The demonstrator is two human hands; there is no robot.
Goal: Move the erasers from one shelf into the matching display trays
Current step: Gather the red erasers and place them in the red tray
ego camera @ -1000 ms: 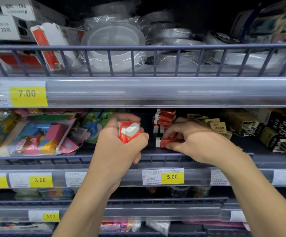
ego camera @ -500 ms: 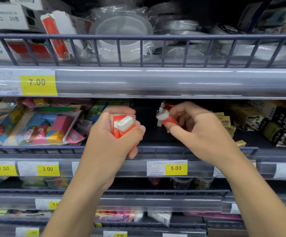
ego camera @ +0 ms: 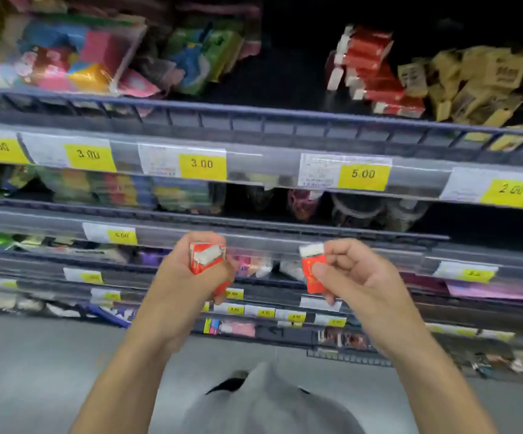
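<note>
Left hand (ego camera: 191,277) clamps a bundle of red-sleeved erasers (ego camera: 205,261); right hand (ego camera: 351,277) pinches a single eraser (ego camera: 314,272), both below the 5.00 price tag (ego camera: 363,174), seemingly headed for lower trays.

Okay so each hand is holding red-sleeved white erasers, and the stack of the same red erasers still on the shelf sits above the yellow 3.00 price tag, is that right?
Not quite. The head view shows the stack of red-sleeved white erasers on the shelf above the yellow 5.00 price tag, not a 3.00 one. The left hand and right hand do each hold red-sleeved erasers.
</note>
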